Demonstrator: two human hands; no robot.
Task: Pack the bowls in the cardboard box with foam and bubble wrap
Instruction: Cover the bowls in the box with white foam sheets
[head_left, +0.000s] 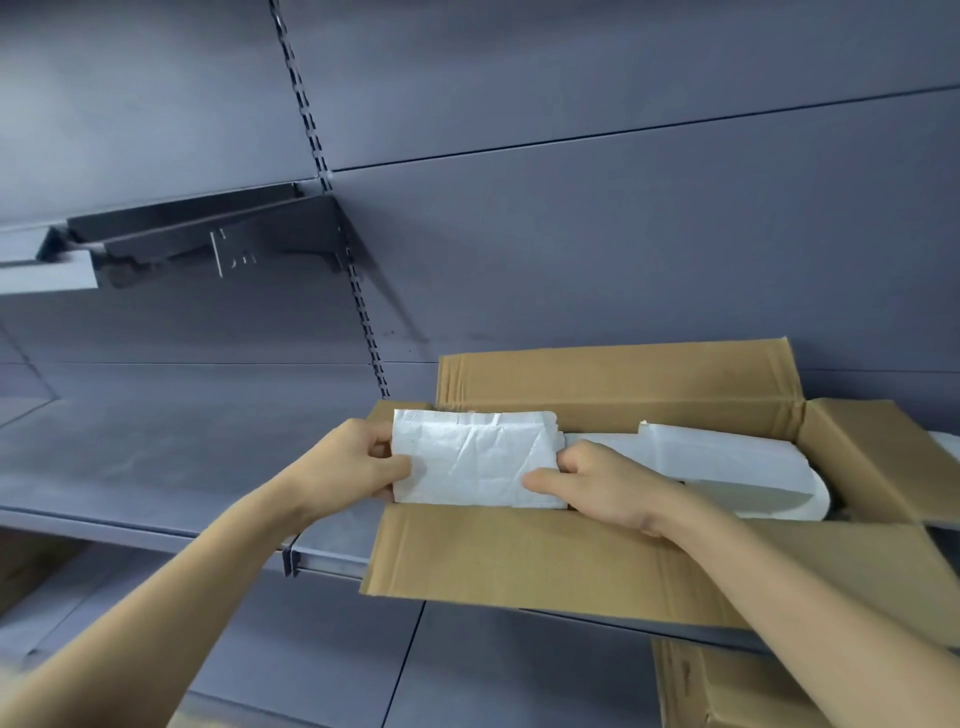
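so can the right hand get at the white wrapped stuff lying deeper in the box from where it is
Probably yes. The right hand is already over the open cardboard box, the flaps are folded out, and the white wrapped bundle lies uncovered beside it. But it is busy gripping the foam sheet.

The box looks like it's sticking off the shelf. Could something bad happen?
Maybe. The cardboard box overhangs the shelf edge, so pushing down could tip it. The white foam sheet, held at its ends by the left hand and right hand, looks creased and might tear.
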